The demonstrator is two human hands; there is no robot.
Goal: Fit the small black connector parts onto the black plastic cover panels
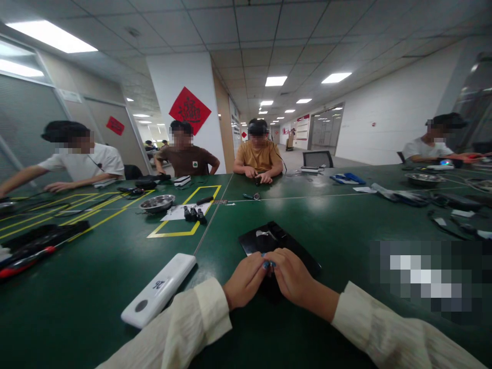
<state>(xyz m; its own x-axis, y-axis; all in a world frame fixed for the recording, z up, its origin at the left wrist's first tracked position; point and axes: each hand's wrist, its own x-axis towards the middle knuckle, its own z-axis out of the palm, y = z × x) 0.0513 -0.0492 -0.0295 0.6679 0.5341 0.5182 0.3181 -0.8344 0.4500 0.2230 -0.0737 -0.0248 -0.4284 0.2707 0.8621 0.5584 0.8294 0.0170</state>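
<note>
My left hand and my right hand meet in front of me, fingers curled and fingertips pressed together. Whatever they pinch between them is hidden by the fingers. Just beneath and beyond the hands, a flat black panel lies on the green table. On its far part sits a small black piece, with a shiny patch beside it. To the left of my left forearm rests a white oblong device with a number on top.
A steel bowl stands beside several black parts on white paper, within yellow tape lines. Black-and-red tools lie at far left. Cables and bags cover the right side. Several people sit around the table, one directly opposite.
</note>
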